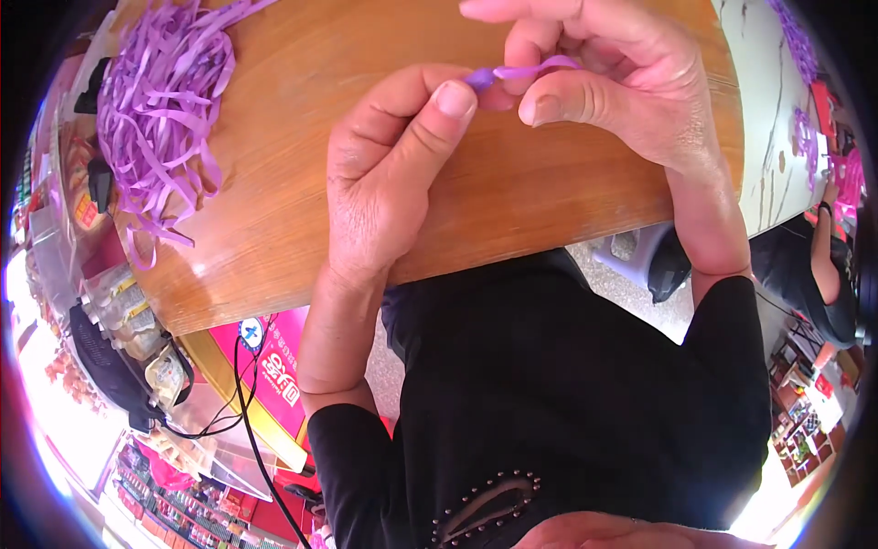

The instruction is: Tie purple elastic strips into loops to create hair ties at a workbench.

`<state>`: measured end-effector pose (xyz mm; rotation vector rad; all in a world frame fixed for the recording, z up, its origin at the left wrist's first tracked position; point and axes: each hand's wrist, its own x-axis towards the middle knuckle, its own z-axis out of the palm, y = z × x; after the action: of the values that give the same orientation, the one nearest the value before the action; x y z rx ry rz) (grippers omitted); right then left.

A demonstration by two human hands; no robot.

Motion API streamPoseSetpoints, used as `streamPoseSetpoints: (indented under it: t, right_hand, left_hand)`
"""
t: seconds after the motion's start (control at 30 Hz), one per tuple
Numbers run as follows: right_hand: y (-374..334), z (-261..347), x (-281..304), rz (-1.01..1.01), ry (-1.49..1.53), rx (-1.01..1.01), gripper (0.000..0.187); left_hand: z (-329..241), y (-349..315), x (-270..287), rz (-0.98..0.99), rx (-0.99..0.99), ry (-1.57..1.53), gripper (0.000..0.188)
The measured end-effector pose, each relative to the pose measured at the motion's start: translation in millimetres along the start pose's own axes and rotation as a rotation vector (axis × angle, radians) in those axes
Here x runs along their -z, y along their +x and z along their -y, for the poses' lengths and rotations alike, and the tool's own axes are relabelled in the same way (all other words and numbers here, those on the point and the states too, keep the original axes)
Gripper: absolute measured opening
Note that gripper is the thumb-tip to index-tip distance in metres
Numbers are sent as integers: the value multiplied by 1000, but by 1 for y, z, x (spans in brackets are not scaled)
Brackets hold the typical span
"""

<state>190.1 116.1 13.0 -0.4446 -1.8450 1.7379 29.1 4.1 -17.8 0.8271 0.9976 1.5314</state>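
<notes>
Purple ribbon strip (pixel 535 69) pinched between left hand (pixel 389 174) and right hand (pixel 613 78).

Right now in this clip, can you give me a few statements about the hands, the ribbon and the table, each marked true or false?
1. Both hands pinch one purple ribbon strip between them. True: the left hand holds one end in a thumb-and-finger grip and the right hand the other.
2. The pile of purple ribbon strips lies on the person's right. False: it lies on the left part of the wooden table.
3. The left hand rests inside the pile. False: it is well apart from the pile.
4. The person wears black sleeves. True.
5. The table is glass. False: it is brown wood.
</notes>
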Motion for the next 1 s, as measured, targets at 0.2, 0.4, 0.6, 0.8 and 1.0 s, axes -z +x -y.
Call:
streamPoseSetpoints:
  t: [0.2,0.4,0.6,0.8,1.0]
  right_hand:
    - [4,-6,-5,-8,-280,190,19]
    - [6,-8,6,-124,-638,333,12]
    - [-10,25,48,-306,-558,231,13]
    - [13,18,105,-489,-783,2,24]
    - [-59,97,63,-505,-615,442,42]
  left_hand:
    - [6,3,7,52,113,-67,24]
    - [-2,13,3,-66,-455,787,20]
    - [-36,0,17,-156,-466,1022,20]
    - [-44,-12,30,-201,-431,910,20]
    - [-120,-48,11,-291,-949,842,35]
